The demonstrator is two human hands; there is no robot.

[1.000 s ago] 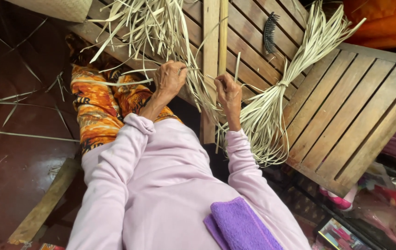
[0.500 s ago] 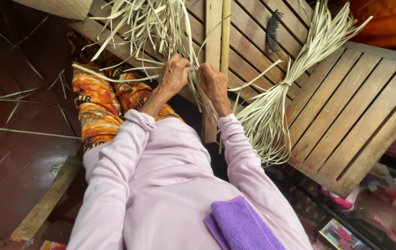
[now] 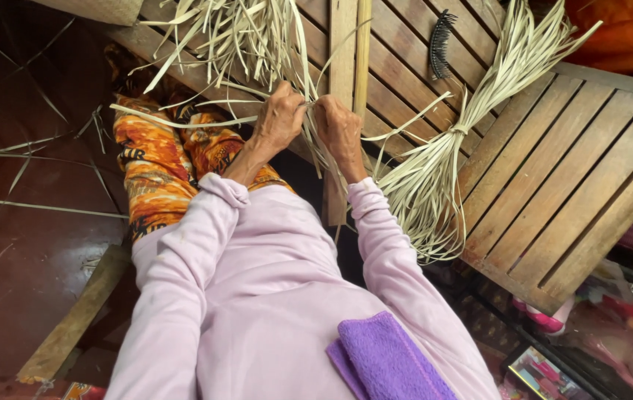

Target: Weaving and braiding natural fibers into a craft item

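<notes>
Left hand (image 3: 278, 118) and right hand (image 3: 338, 127) close together, knuckles nearly touching, both curled shut on the same gathered pale leaf strips (image 3: 315, 144) at the near edge of the slatted wooden platform (image 3: 553, 178). Loose ends of the strips fan out above the hands and trail down between the forearms. Just right, a tied bundle of strips (image 3: 453, 133) lies across the slats, black comb (image 3: 439, 43) beyond it; purple cloth (image 3: 387, 359) sits on the lilac sleeve.
</notes>
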